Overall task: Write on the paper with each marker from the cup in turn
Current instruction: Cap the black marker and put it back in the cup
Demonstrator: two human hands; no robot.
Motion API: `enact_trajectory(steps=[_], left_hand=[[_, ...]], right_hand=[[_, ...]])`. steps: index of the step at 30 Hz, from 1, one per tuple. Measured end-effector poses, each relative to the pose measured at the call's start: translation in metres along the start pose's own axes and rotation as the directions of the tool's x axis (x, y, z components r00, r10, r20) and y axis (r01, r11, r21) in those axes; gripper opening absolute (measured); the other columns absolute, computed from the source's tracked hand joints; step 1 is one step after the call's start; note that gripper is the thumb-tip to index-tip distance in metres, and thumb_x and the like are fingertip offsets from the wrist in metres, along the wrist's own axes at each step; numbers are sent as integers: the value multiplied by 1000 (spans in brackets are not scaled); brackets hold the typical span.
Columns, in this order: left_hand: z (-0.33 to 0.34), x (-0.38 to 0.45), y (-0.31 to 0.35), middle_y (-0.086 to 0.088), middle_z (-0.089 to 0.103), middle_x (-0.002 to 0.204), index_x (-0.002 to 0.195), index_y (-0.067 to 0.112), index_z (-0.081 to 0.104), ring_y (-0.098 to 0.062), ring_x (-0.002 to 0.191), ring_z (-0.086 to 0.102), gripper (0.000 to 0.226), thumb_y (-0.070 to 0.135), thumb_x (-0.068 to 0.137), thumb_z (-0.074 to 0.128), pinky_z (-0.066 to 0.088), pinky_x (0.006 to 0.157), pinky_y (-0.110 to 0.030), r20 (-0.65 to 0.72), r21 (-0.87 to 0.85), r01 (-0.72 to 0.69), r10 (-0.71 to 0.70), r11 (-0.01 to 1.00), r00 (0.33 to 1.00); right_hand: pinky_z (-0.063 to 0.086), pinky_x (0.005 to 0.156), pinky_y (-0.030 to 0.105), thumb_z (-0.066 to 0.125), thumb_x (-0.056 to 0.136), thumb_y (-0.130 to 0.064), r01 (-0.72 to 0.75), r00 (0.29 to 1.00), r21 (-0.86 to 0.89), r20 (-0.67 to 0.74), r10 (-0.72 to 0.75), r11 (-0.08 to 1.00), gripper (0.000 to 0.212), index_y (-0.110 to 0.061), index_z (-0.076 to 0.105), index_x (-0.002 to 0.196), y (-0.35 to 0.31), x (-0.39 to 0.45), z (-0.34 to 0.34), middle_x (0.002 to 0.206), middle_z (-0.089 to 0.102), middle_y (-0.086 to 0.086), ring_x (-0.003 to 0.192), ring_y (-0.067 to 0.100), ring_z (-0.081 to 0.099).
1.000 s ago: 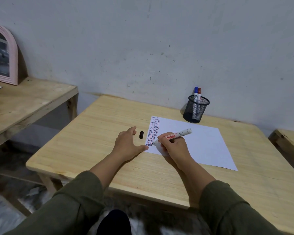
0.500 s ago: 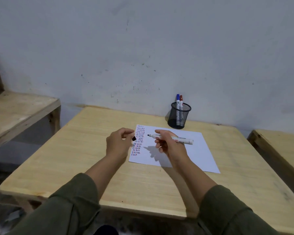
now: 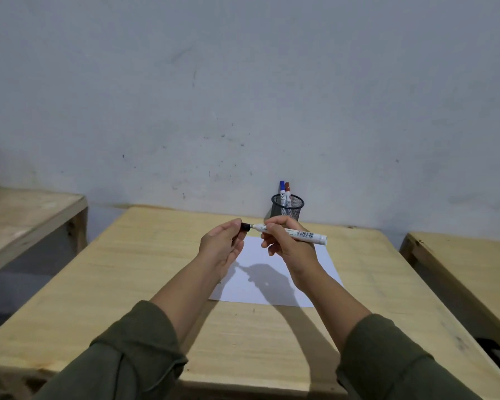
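My right hand [image 3: 287, 245] holds a white marker [image 3: 300, 234] level above the table, its tip pointing left. My left hand [image 3: 221, 248] pinches the black cap [image 3: 245, 226] right at the marker's tip; cap and tip touch or nearly touch. Both hands hover over the white paper [image 3: 260, 287], hiding its written left part. Behind them, near the wall, stands the black mesh cup [image 3: 287, 208] with a blue-capped marker [image 3: 282, 190] and a red-capped marker [image 3: 287, 188] upright in it.
The paper lies on a light wooden table [image 3: 127, 278] set against a grey wall. A second wooden table [image 3: 20, 217] stands to the left, another [image 3: 468, 264] to the right, with gaps between them.
My left hand picked the cap off the table and raised it. My right hand lifted the marker off the paper, turned it level, and the two came together. The camera tilted up.
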State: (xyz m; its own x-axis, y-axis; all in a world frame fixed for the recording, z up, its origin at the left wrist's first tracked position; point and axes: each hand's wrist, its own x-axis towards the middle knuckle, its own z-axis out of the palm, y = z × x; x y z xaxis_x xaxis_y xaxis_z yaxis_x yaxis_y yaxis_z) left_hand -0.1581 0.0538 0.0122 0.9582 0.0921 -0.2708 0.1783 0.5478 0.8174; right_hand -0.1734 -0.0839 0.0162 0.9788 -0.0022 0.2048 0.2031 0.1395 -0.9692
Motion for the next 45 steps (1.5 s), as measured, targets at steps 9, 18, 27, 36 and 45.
enact_trajectory(steps=[9, 18, 27, 36, 45], left_hand=[[11, -4, 5, -3, 67, 84, 92, 9, 64, -6, 72, 64, 6, 11, 88, 59, 49, 70, -19, 50, -23, 14, -13, 1000, 999], [19, -9, 13, 1, 69, 68, 82, 13, 64, -6, 69, 64, 6, 12, 87, 62, 51, 64, -17, 102, 13, 45, -46, 999, 994], [27, -16, 16, -1, 69, 68, 86, 13, 62, -6, 60, 66, 1, 14, 86, 63, 55, 61, -16, 199, -86, 41, -23, 995, 980], [28, -5, 14, 6, 71, 61, 87, 12, 65, -2, 54, 64, 4, 11, 86, 62, 52, 65, -16, 182, 5, -107, 104, 994, 978], [43, 22, 63, 5, 72, 83, 97, 15, 64, -1, 68, 65, 20, 1, 91, 50, 50, 71, -16, 341, 210, -158, 79, 965, 937]], right_hand=[[43, 53, 27, 59, 86, -9, 22, 1000, -25, -1, -22, 999, 9, -13, 63, 78, -8, 1, -6, 72, 65, 7, 59, 17, 58], [47, 59, 32, 62, 83, -22, 115, 989, -249, 119, -87, 962, 10, -14, 63, 89, -20, -1, -10, 74, 64, -1, 67, 14, 62], [44, 54, 26, 57, 86, -10, 47, 999, 72, 12, -48, 996, 10, -7, 54, 77, -30, -2, 4, 64, 57, 7, 56, 17, 52], [50, 60, 21, 58, 88, -17, -165, 982, 350, 147, 120, 922, 13, -12, 61, 99, -23, -7, -11, 78, 66, 7, 66, 13, 63], [56, 74, 28, 61, 76, -40, -266, 931, 388, 342, 130, 883, 45, -6, 69, 105, -38, 20, -37, 105, 69, 20, 85, 25, 68]])
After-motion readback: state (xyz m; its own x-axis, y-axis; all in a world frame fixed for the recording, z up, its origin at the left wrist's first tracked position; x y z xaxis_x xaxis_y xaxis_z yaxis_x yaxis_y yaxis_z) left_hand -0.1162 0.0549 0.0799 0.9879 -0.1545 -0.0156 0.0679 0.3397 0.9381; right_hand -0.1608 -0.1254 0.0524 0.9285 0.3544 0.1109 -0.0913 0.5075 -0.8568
